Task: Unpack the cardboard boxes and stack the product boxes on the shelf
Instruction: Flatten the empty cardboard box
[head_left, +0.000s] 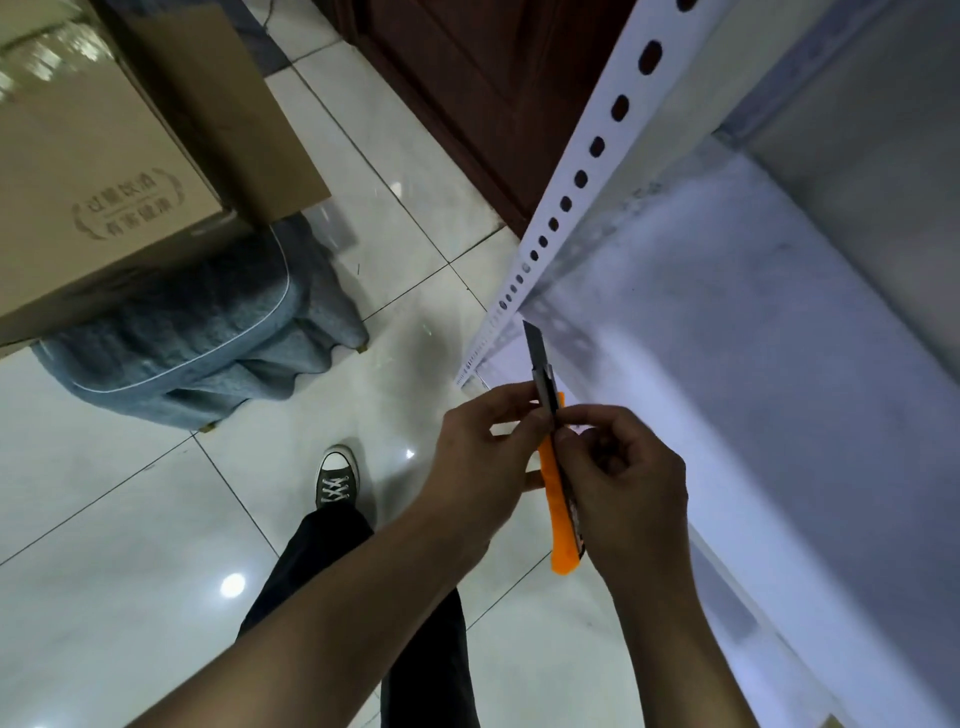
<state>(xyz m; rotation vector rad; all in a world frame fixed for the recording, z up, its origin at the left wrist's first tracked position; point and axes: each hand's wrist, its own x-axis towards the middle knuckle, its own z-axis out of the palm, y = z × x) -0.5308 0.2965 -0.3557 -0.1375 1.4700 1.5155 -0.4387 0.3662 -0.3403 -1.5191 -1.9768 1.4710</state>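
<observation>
Both hands grasp an orange utility knife (558, 499), blade out, pointing far: left hand (480, 467) pinches near the blade, right hand (623, 486) curls round the handle. Cardboard box (98, 171) sits far left on a blue stool (182, 338); shelf (753, 322) right.

Both hands meet over the edge of a grey metal shelf (737, 332), holding an orange utility knife (558, 499) with its blade out, pointing away from the person. The left hand (478, 457) pinches it near the blade; the right hand (623, 483) grips the handle. A cardboard box (98, 182) (printed characters on its side) rests on a blue cushioned stool (197, 338) at upper left, above the white tiled floor (130, 545).
</observation>
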